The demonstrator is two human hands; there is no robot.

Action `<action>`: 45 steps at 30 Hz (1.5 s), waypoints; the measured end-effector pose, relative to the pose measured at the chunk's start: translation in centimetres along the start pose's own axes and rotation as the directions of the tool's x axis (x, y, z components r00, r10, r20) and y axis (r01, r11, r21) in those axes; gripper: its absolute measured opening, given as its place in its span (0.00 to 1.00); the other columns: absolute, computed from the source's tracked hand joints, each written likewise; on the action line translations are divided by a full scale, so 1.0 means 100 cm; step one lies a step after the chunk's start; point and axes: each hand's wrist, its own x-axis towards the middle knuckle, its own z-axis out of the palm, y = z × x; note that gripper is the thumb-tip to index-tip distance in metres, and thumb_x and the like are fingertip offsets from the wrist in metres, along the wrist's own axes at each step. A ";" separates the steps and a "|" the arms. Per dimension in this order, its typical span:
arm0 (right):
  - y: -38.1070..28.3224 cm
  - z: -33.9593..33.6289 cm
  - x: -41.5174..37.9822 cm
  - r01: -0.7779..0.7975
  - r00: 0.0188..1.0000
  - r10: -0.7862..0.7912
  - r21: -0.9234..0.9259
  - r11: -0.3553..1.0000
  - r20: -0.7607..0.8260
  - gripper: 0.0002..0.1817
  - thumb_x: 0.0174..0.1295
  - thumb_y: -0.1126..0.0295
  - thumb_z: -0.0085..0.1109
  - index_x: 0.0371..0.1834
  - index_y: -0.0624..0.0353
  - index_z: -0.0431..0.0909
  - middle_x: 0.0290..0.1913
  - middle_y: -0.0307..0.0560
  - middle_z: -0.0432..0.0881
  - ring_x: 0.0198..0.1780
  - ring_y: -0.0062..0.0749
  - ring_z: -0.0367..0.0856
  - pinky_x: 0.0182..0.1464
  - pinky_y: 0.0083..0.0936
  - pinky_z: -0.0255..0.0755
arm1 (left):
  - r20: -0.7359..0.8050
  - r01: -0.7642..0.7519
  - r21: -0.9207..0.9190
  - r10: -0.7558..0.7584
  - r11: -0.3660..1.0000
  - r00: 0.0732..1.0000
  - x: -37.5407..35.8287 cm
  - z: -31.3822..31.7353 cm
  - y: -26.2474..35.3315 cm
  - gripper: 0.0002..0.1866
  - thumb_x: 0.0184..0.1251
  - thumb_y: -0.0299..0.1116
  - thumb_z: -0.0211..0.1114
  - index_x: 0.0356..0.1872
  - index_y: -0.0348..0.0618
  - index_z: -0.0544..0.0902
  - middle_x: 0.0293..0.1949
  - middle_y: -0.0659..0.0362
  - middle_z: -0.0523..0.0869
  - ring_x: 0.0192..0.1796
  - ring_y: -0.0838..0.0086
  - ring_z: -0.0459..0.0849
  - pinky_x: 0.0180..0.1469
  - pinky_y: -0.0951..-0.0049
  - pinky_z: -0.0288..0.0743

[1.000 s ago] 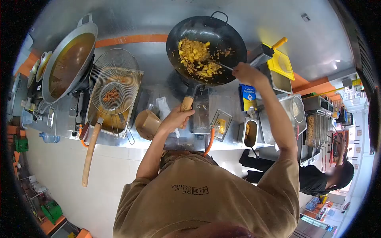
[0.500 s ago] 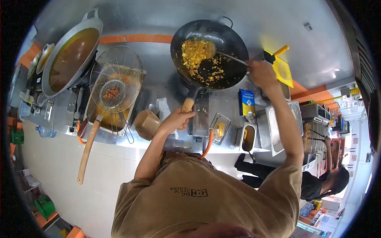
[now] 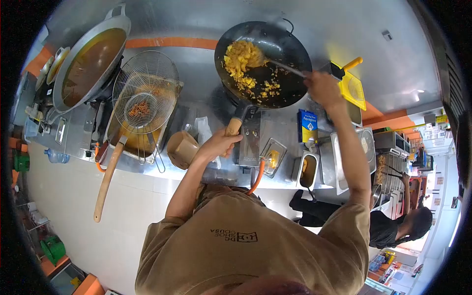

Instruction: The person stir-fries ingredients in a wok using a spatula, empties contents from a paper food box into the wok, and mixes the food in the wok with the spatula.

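My left hand (image 3: 220, 144) is closed around the wooden handle (image 3: 233, 127) of a black wok (image 3: 290, 73). The wok sits tilted over the burner. My right hand (image 3: 325, 92) grips a long metal ladle (image 3: 287, 68) from the right side. The ladle's head lies against yellow-brown chopped food (image 3: 241, 56), which is heaped on the wok's far left side; food partly covers the head. Smaller bits lie scattered over the wok's middle and right. A brown tub (image 3: 181, 150) stands beside my left forearm.
At left are a wire strainer (image 3: 147, 88) over a tray and a large pan of brown liquid (image 3: 91, 69). Steel containers (image 3: 308, 169), a blue-yellow box (image 3: 308, 127) and a yellow basket (image 3: 353, 88) stand at right. A co-worker (image 3: 393, 226) in black holds tongs over a rack.
The ladle has pushed more food into the heap at the wok's far left, leaving fewer scattered bits. My left hand keeps its hold on the handle. The view has shifted slightly.
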 end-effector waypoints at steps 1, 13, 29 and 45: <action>0.002 -0.016 0.002 0.008 1.000 -0.008 -0.001 1.000 0.003 0.13 0.68 0.60 0.57 0.45 0.53 0.88 0.43 0.61 0.87 0.47 0.59 0.87 0.54 0.49 0.80 | 0.004 0.008 -0.018 -0.008 1.000 1.000 0.000 0.001 -0.001 0.14 0.72 0.41 0.69 0.47 0.48 0.76 0.24 0.68 0.72 0.20 0.82 0.72 0.20 0.76 0.68; 0.040 0.042 0.007 0.589 0.770 -0.606 0.141 0.795 0.199 0.15 0.70 0.68 0.54 0.53 0.61 0.84 0.52 0.57 0.86 0.47 0.65 0.85 0.55 0.50 0.79 | 0.009 0.006 -0.025 -0.006 1.000 1.000 -0.002 0.002 0.002 0.15 0.72 0.41 0.70 0.49 0.47 0.76 0.24 0.68 0.72 0.20 0.83 0.72 0.19 0.76 0.67; -0.018 0.047 -0.001 0.124 0.922 -0.133 0.050 0.991 0.364 0.15 0.66 0.67 0.53 0.47 0.58 0.87 0.55 0.66 0.84 0.53 0.56 0.87 0.54 0.48 0.80 | 0.008 -0.042 -0.031 0.042 0.999 0.999 0.005 0.015 -0.005 0.12 0.73 0.39 0.68 0.46 0.48 0.75 0.23 0.68 0.72 0.19 0.83 0.72 0.19 0.76 0.67; -0.002 -0.041 -0.009 -0.098 0.991 0.103 -0.062 0.993 0.081 0.12 0.65 0.67 0.55 0.42 0.61 0.86 0.44 0.64 0.87 0.49 0.61 0.87 0.53 0.52 0.80 | -0.008 -0.060 -0.125 0.060 0.990 0.998 0.010 0.025 -0.014 0.13 0.71 0.38 0.69 0.45 0.46 0.74 0.24 0.66 0.74 0.18 0.80 0.73 0.17 0.75 0.66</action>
